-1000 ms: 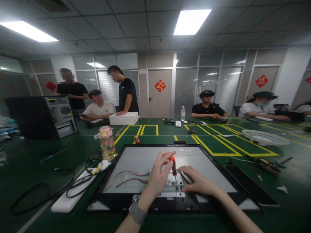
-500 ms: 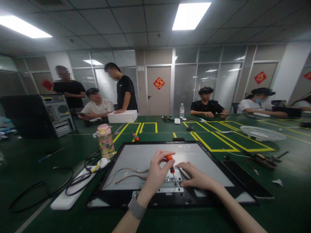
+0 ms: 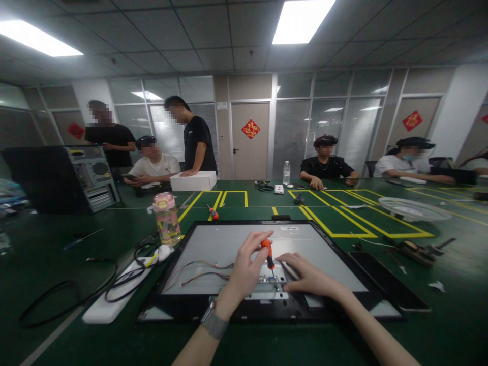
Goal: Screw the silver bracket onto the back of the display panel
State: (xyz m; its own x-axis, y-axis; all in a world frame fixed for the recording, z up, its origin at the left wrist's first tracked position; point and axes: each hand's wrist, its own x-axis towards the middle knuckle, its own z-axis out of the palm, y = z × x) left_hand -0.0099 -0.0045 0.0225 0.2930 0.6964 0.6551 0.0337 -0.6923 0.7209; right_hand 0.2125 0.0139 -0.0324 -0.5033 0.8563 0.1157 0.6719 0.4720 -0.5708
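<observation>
A monitor panel [image 3: 229, 244] lies face down on the green table, black frame around a grey metal back. My left hand [image 3: 246, 272] pinches the orange handle of a small screwdriver [image 3: 269, 255], which stands nearly upright with its tip on a small circuit board [image 3: 267, 279] near the panel's front edge. My right hand [image 3: 308, 277] rests beside the board, fingers curled and pressed on the panel next to the screwdriver tip. Thin coloured wires [image 3: 202, 272] run left from the board across the metal back.
A pink-capped drink bottle [image 3: 166, 218] and black cables [image 3: 114, 284] on a white foam strip lie left of the panel. A computer case [image 3: 64, 178] stands far left, a dark flat panel [image 3: 389, 282] to the right. Several people sit or stand along the table's far side.
The screwdriver stays upright on the board while my left fingers shift slightly on its handle. The view has tilted a little; both hands keep their places.
</observation>
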